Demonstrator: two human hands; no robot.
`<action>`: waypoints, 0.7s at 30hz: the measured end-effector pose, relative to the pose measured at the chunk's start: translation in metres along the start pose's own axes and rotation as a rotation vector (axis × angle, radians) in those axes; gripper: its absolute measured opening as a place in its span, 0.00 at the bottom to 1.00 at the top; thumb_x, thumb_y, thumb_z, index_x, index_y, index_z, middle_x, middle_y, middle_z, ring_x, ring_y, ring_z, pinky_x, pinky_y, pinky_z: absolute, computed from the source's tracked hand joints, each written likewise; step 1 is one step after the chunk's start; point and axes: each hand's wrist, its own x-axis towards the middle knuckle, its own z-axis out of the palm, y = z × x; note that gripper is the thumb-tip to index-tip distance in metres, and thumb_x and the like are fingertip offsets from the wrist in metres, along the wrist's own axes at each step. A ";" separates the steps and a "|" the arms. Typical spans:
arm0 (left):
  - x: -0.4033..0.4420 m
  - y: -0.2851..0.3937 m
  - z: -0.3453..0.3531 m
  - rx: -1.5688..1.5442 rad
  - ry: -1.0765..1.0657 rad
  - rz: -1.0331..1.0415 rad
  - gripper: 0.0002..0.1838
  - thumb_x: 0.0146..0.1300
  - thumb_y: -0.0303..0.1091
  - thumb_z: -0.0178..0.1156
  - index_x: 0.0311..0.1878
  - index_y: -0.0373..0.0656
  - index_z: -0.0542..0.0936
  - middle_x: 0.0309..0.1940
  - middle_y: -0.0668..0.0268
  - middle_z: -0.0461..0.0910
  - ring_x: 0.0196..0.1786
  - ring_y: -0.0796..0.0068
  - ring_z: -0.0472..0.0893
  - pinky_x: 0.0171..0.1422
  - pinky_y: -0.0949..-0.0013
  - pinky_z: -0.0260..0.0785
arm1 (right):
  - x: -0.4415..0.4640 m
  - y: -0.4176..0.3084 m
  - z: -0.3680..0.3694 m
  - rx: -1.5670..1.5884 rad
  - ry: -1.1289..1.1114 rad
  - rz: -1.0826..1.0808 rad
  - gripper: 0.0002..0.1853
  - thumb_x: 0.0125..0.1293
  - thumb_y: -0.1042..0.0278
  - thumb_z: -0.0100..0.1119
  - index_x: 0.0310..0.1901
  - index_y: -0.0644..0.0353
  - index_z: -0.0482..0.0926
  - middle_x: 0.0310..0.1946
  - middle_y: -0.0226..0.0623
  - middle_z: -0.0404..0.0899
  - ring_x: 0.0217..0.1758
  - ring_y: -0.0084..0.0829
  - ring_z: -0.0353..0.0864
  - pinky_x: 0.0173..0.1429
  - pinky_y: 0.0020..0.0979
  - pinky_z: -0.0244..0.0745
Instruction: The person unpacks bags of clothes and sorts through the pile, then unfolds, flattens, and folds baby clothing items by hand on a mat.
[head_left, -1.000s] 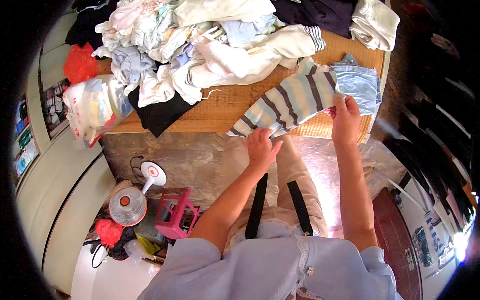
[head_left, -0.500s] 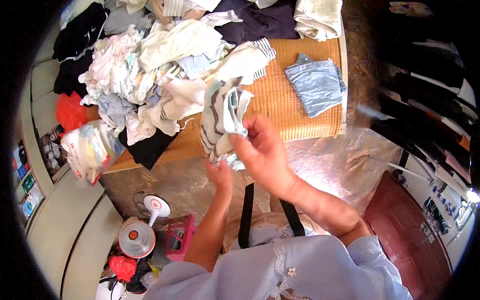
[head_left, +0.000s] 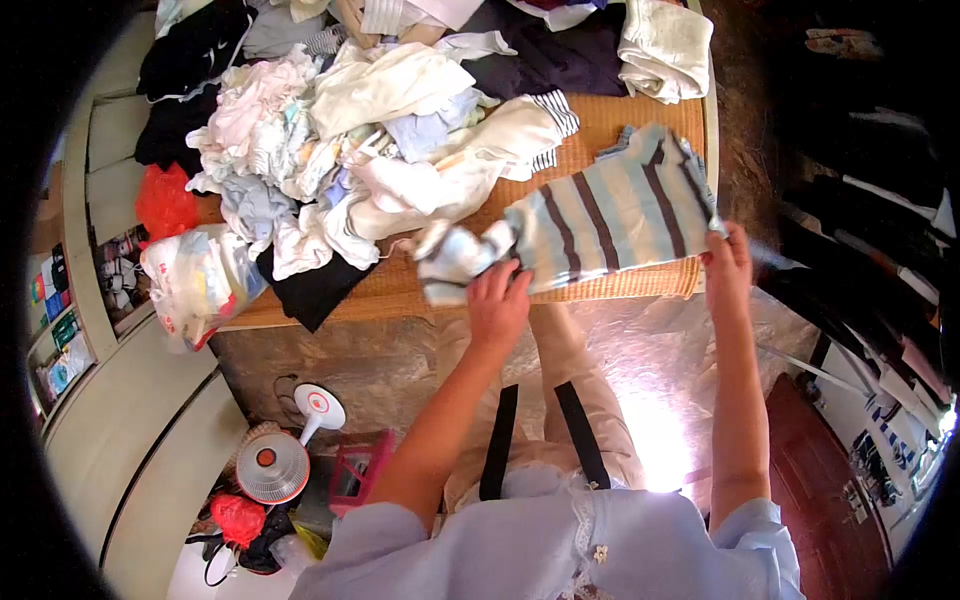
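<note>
A striped garment [head_left: 600, 215] in white, pale blue and dark brown is stretched out above the front right of the woven-topped table. My right hand [head_left: 728, 255] pinches its lower right corner. At its lower left edge is my left hand [head_left: 500, 305], with the fingers bent over the cloth. The garment's left end is bunched and blurred beyond that hand. Folded blue denim [head_left: 615, 145] shows only at its edge, as the striped cloth hides the rest. To the left lies a large heap of light clothes [head_left: 400, 90].
A plastic bag [head_left: 195, 285] and a red bag [head_left: 166, 202] sit at the table's left. Folded white cloth [head_left: 665, 50] lies at the back right. A heater [head_left: 273, 467] and a pink stool [head_left: 352, 475] stand on the floor at the lower left.
The striped garment was bunched between my hands half a second ago and is now spread out to the right. My right hand has moved right, and the cloth now covers most of the denim.
</note>
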 end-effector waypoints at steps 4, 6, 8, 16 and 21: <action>-0.007 0.011 0.048 0.006 -0.098 -0.007 0.18 0.46 0.30 0.57 0.45 0.47 0.75 0.49 0.60 0.70 0.52 0.60 0.68 0.55 0.55 0.59 | 0.029 0.111 -0.068 -0.204 0.163 0.280 0.09 0.58 0.70 0.50 0.40 0.62 0.72 0.29 0.29 0.73 0.28 0.18 0.71 0.30 0.20 0.68; -0.005 0.016 0.038 -0.118 -0.143 -0.121 0.20 0.48 0.31 0.56 0.48 0.44 0.72 0.48 0.56 0.69 0.52 0.56 0.68 0.55 0.55 0.59 | 0.034 0.124 -0.076 -0.128 0.144 0.260 0.10 0.58 0.69 0.51 0.40 0.63 0.72 0.29 0.29 0.73 0.27 0.19 0.71 0.29 0.21 0.69; 0.004 0.002 0.028 -0.144 -0.008 -0.176 0.20 0.49 0.32 0.57 0.48 0.41 0.72 0.48 0.55 0.69 0.52 0.54 0.68 0.55 0.55 0.59 | 0.036 0.120 -0.072 -0.155 0.114 0.231 0.10 0.58 0.69 0.50 0.40 0.64 0.73 0.29 0.30 0.73 0.27 0.21 0.71 0.29 0.23 0.69; 0.039 -0.087 0.025 -0.108 -0.008 -0.748 0.29 0.43 0.45 0.66 0.45 0.35 0.72 0.41 0.51 0.72 0.49 0.52 0.68 0.55 0.55 0.59 | 0.066 0.112 -0.067 -0.648 0.025 0.042 0.23 0.52 0.61 0.61 0.45 0.68 0.68 0.38 0.41 0.73 0.37 0.31 0.72 0.42 0.29 0.69; 0.045 -0.075 0.022 -0.205 -0.170 -0.766 0.23 0.46 0.42 0.65 0.40 0.34 0.73 0.35 0.55 0.74 0.41 0.59 0.73 0.48 0.61 0.65 | 0.062 0.087 -0.039 -0.886 0.075 0.008 0.29 0.47 0.60 0.65 0.47 0.69 0.67 0.39 0.48 0.74 0.42 0.35 0.74 0.47 0.31 0.69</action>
